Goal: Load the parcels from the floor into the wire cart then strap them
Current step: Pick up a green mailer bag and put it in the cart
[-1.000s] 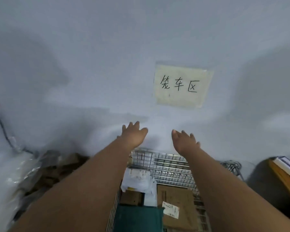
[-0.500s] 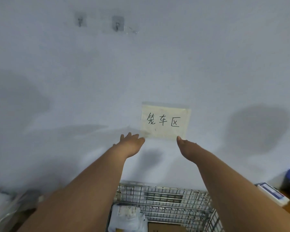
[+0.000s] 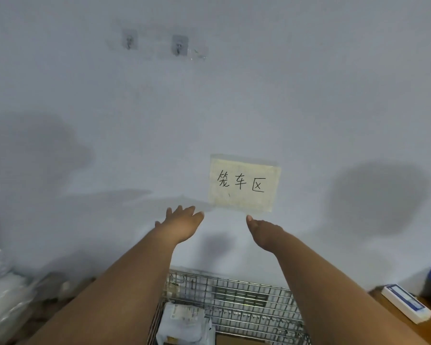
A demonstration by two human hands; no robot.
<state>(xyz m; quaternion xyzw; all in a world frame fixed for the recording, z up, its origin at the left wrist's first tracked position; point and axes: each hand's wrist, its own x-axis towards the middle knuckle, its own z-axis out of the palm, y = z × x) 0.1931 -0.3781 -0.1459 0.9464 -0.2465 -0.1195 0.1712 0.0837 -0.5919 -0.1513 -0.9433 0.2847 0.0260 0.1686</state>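
From my seat the wire cart (image 3: 237, 302) reads as bare metal, its thin rods shiny and silver-grey. Inside it, at its left side, I see a parcel (image 3: 184, 324) wrapped in soft, wrinkled white plastic with a paper label, and beside that a strip of matt brown cardboard box (image 3: 234, 341). Above the cart the wall (image 3: 309, 83) looks matt and painted, faintly rough, with a yellowish paper sign (image 3: 244, 184) under glossy clear tape. Higher still, two small hooks (image 3: 179, 46) look like brushed metal.
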